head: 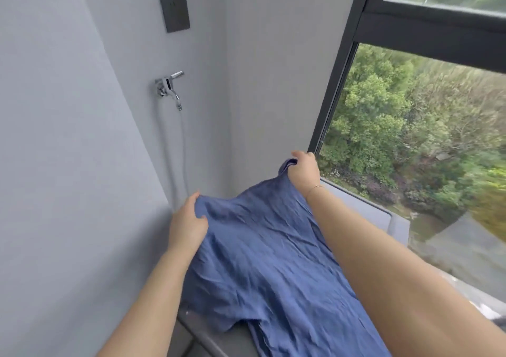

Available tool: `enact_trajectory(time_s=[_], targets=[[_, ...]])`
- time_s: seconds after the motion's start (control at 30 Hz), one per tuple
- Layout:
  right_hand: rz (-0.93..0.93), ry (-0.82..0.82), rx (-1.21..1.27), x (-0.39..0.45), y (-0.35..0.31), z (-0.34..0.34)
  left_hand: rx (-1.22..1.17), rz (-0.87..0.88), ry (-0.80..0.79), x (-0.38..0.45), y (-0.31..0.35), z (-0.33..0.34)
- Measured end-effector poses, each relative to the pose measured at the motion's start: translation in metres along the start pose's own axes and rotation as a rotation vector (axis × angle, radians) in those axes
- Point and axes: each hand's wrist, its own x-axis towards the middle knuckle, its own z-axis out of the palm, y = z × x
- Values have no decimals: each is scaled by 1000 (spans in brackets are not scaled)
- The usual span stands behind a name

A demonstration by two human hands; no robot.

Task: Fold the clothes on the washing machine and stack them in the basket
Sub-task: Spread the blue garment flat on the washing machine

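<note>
Left hand (189, 223) pinches the near-left top corner of a wrinkled blue woven-cotton garment (271, 269), thumb over the cloth. Right hand (304, 169) grips the far top corner, fingers closed round a bunched edge. Garment lies stretched between both hands over the grey washing machine top (367, 206), long axis running from the far wall toward the viewer; its lower end is cut off. The basket is out of frame. Chrome wall tap (171, 85) behind; dark-framed window (336, 96) on the right.

Gripping a wrinkled blue garment (262, 260) by its far edge, left hand (187, 225) and right hand (304, 169), over a grey washing machine (235, 340).
</note>
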Motion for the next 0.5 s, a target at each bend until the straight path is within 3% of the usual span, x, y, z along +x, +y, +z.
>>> enact_trajectory(time_s=[0.13,0.3,0.5], targets=[[4,-354,-99,-18,4,49,460,-28,-261,-7,-33,32],[79,-209,-53,-86,55,75,547,162,-375,-26,-47,69],[174,-240,-305,-167,111,95,715,257,-516,-63,-70,108]])
